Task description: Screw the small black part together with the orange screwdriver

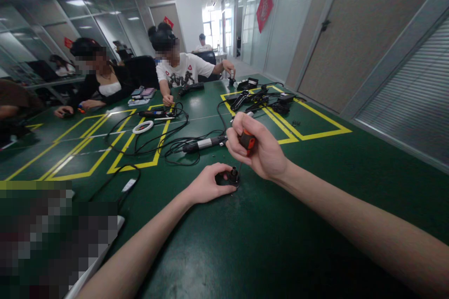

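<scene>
- Our left grip (210,184) grasps a small black part (234,175) on the green tabletop (228,252): fingers curled round its far and left sides, thumb along the near side.
- Our right grip (261,147) is clenched round the orange-and-black handle (248,141) of a screwdriver-like tool, just above and right of the left one.
- Key relation: the black part lies below and slightly left of the right fist. Thin shaft (240,168) drops from the fist, leaning a little left, to the part's right edge. We can't tell whether the tip touches or sits in anything.
- Part's round section stands upright, its axis roughly vertical, close to the shaft's line. Left is the nearer hand, in contact; right reaches it only via the tool.
- Just beyond our hands: a silver-and-black tool (206,144), long axis mostly left-right, its right end passing behind our right fist. Cable loops (177,162) lie round its left end.
- Farther left: a white ring (136,131), flat on the tabletop. Farther right: a tangle of black gear, too cluttered for us to sort.
- Across from us, a co-worker in a white shirt (185,67) has both hands at the tabletop, well apart from ours.
</scene>
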{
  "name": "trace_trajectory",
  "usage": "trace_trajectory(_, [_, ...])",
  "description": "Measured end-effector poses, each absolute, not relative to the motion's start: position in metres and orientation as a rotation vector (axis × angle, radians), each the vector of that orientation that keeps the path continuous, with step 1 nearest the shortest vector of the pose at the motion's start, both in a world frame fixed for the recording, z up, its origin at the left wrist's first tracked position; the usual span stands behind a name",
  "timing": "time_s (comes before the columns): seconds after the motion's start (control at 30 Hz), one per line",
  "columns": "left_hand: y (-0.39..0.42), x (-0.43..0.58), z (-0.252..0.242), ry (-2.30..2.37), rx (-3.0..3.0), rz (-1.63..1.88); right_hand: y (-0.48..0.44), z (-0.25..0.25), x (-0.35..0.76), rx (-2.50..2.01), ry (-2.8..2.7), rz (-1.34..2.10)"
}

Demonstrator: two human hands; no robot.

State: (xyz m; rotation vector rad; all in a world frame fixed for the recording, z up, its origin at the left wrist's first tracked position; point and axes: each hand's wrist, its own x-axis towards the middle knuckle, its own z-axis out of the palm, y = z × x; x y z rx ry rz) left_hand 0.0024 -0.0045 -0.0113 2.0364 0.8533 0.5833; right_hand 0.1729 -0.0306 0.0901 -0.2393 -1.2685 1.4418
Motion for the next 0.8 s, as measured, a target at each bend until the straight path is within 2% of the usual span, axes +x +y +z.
trace_trajectory(0.8, [-0.0036,0.0022,-0.0149,0.836,2.021,0.6,-0.031,0.0893,0.171,-0.281,-1.237,1.54])
